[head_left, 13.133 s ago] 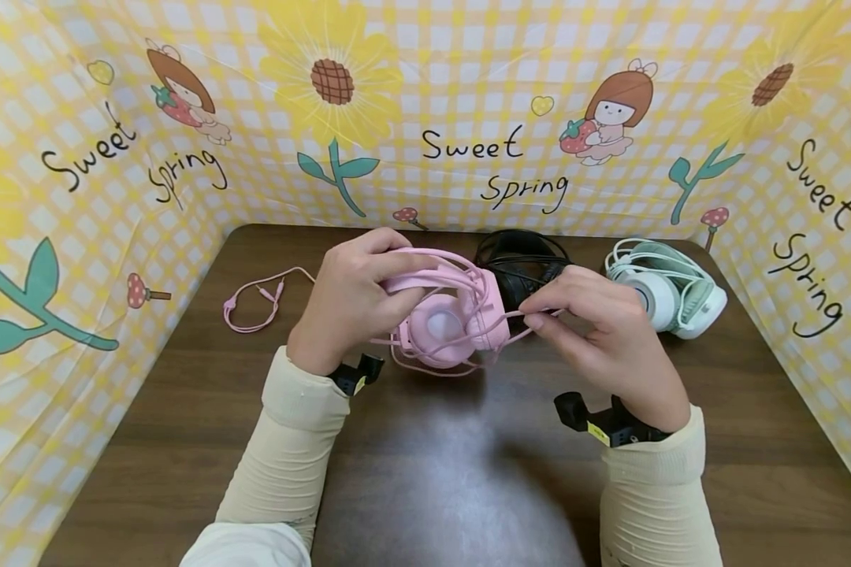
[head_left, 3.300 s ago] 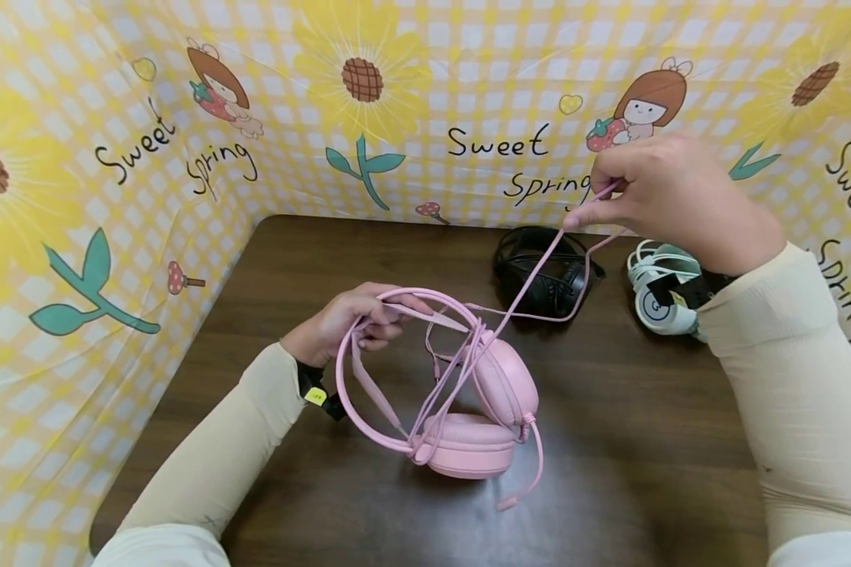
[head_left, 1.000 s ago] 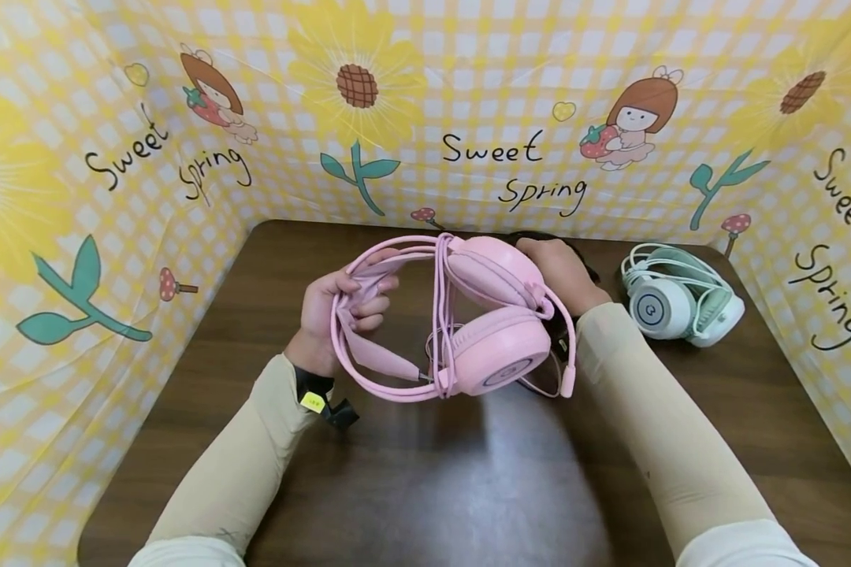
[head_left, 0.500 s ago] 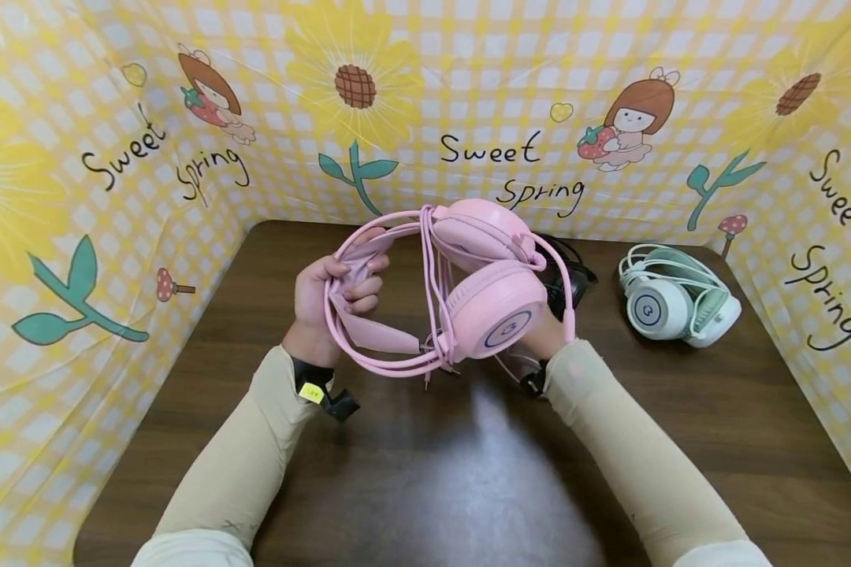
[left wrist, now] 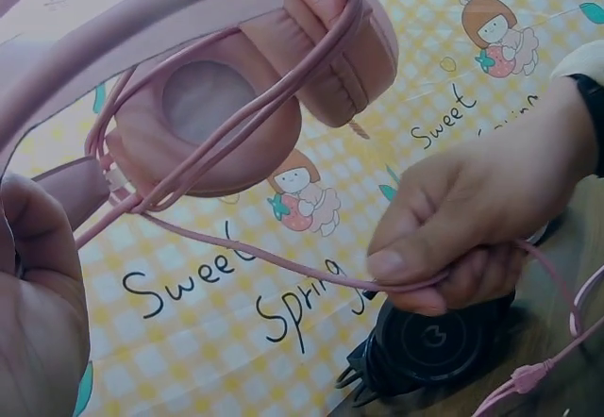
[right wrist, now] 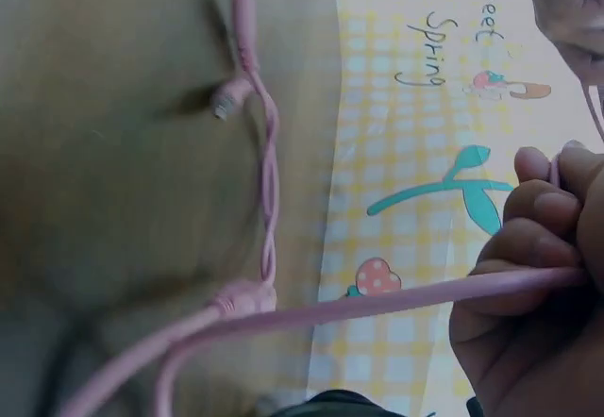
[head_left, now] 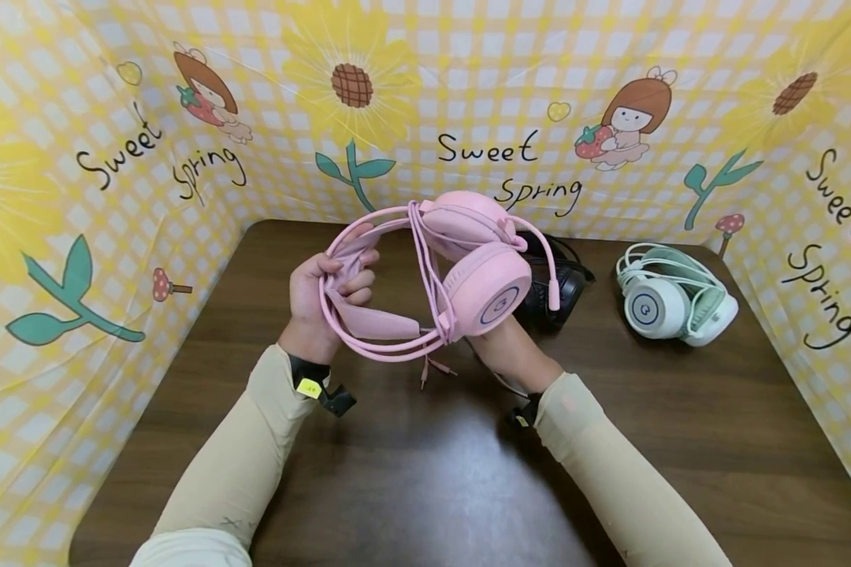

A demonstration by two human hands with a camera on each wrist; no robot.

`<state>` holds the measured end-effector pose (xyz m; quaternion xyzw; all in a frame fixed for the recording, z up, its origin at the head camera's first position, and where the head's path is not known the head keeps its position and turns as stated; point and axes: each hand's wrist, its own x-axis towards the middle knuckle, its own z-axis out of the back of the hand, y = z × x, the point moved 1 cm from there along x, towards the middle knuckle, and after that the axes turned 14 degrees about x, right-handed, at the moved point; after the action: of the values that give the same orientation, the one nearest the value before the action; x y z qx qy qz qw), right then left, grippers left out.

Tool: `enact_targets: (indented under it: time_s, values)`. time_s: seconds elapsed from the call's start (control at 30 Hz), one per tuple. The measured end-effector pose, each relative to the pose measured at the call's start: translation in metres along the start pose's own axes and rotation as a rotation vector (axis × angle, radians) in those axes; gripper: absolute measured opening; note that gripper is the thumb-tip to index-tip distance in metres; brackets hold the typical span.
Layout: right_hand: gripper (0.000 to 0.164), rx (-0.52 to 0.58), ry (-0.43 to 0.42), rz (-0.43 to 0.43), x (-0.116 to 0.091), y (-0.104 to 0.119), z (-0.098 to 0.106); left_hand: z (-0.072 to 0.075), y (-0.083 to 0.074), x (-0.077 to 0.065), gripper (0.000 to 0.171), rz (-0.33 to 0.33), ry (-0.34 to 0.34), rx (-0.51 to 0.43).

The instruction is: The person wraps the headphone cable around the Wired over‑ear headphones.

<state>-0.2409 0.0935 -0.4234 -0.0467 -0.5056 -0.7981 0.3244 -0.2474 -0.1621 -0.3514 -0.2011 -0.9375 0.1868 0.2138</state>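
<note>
Pink headphones (head_left: 492, 287) with a boom microphone are held up over the table, the headband to the left and the ear cups to the right. My left hand (head_left: 315, 303) grips the headband, fingers curled round its padded inner strap. Several loops of pink cable (head_left: 425, 264) wrap across the headband ends. My right hand (head_left: 507, 354) is below the ear cups, partly hidden by them in the head view. In the left wrist view, the right hand (left wrist: 462, 228) pinches the cable between thumb and fingers. The cable's two plugs (right wrist: 243, 35) hang loose over the table.
Black headphones (head_left: 556, 295) lie at the back of the table, behind the pink pair. Mint and white headphones (head_left: 655, 311) with a bundled cable lie at the back right. A yellow checked cloth (head_left: 482, 79) walls the table (head_left: 411, 488) at the back and sides.
Since 3.3 seconds ago, the right hand has come down from the upper right and passed behind the ear cups to below them. The headphones have turned and risen slightly left.
</note>
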Motion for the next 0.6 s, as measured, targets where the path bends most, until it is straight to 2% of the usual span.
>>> enact_targets:
  time_s: [0.13,0.4,0.6]
  values:
    - [0.021,-0.039,0.0,0.013,-0.005,0.004,-0.005,0.004,-0.001,0.001,0.058,-0.021,-0.011,-0.004]
    - [0.012,0.059,0.011,-0.048,-0.013,0.023,-0.012,0.012,0.0,0.002,0.058,-0.035,-0.044,0.025]
    - [0.014,0.125,0.002,-0.102,-0.019,0.03,-0.012,0.013,-0.002,0.004,0.057,-0.04,-0.053,0.018]
